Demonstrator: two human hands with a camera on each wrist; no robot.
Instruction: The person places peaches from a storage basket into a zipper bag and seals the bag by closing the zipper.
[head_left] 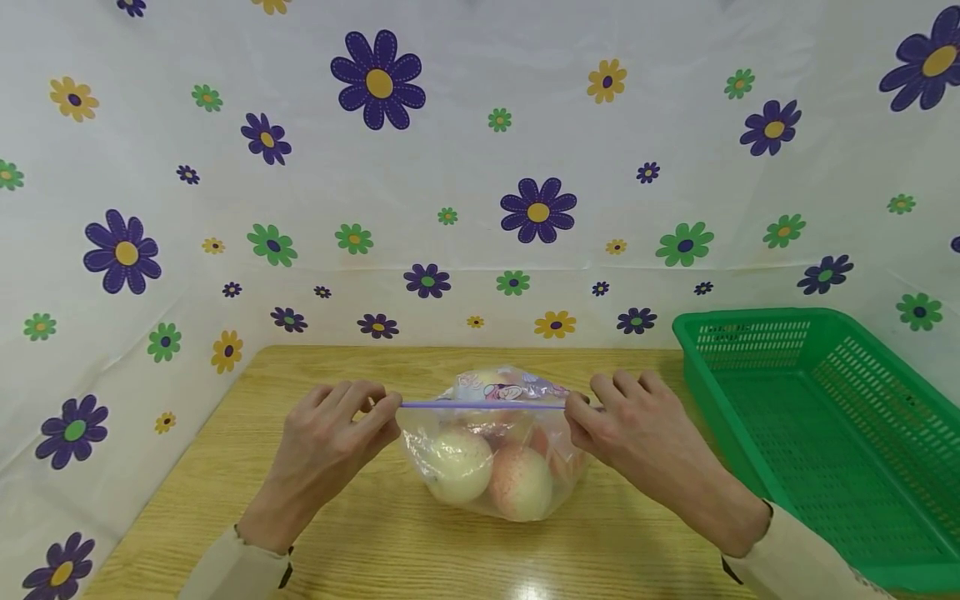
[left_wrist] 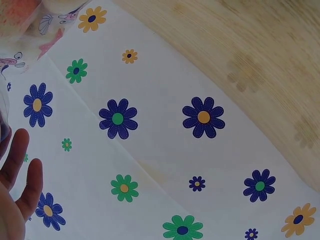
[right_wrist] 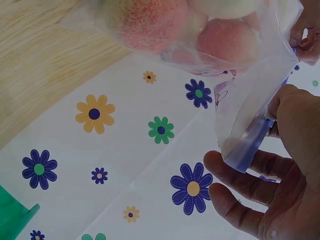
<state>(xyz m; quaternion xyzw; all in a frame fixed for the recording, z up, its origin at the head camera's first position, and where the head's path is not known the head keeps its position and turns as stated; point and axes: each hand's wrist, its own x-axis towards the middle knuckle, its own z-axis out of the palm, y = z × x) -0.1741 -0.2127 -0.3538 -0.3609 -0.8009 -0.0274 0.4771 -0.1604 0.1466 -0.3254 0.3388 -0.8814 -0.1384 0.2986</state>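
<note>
A clear zip bag [head_left: 517,425] with several peaches [head_left: 522,482] inside rests on the table, its purple zip edge [head_left: 483,405] stretched straight between both hands. My left hand [head_left: 337,433] pinches the left end of that edge. At the right end, my right hand [head_left: 637,433] pinches the zip between thumb and index finger. In the right wrist view the bag's corner [right_wrist: 245,145] hangs by the other fingers, which are spread. The left wrist view catches only a few left fingers [left_wrist: 20,170] and a bit of the printed bag [left_wrist: 40,25].
A green plastic basket [head_left: 795,433] with slotted walls stands to the right, near the right forearm. The wooden table [head_left: 360,533] ends at a white flower-printed sheet [head_left: 465,150] behind and on the left.
</note>
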